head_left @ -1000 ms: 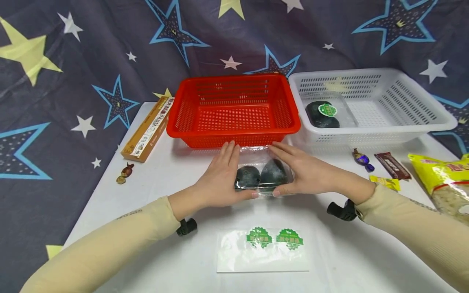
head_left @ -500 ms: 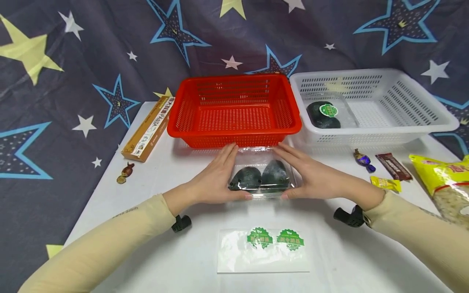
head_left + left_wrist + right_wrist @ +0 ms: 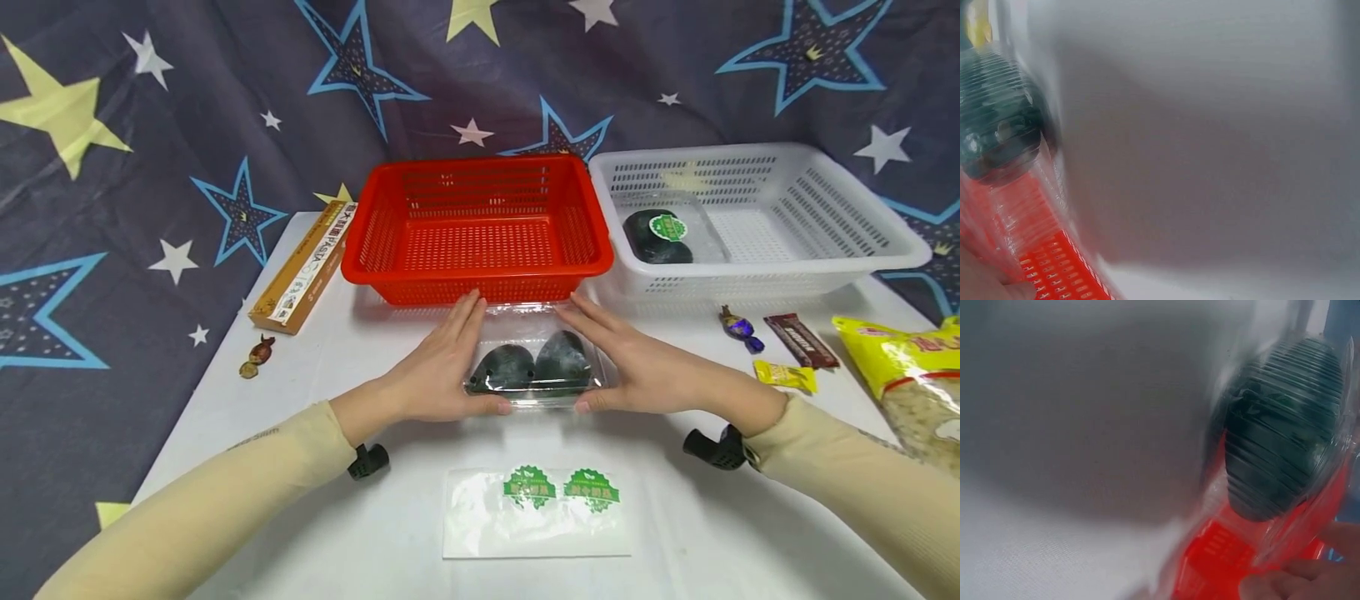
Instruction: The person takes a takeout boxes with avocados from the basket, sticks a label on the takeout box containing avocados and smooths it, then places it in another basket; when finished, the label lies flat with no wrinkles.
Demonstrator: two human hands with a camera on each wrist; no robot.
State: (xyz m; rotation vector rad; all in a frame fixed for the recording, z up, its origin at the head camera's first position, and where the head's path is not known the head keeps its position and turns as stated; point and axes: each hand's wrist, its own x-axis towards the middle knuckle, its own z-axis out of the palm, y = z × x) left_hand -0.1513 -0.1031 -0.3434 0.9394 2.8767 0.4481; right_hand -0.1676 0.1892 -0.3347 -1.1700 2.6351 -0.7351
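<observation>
A clear plastic clamshell box (image 3: 528, 321) sits at the middle of the table, just in front of the red basket. Inside it lie two dark green avocados (image 3: 562, 360), side by side. My left hand (image 3: 442, 367) holds the box's left end, thumb along the near edge and fingers reaching to the far edge. On the right end my right hand (image 3: 626, 358) holds it the same way. Through the ribbed plastic, one avocado (image 3: 1000, 119) shows in the left wrist view and another avocado (image 3: 1285, 431) in the right wrist view.
Behind are a red basket (image 3: 480, 287) and a white basket (image 3: 780, 268) holding a labelled avocado box (image 3: 663, 233). A sheet of green stickers (image 3: 536, 533) lies in front. A pasta box (image 3: 303, 267) and wrapped candy are left; candies, a chocolate bar (image 3: 802, 340) and a yellow bag (image 3: 918, 375) are right.
Both hands have spread slightly apart, sliding outward to the ends of the box, so more of it shows between them. Over the last half second they have barely moved.
</observation>
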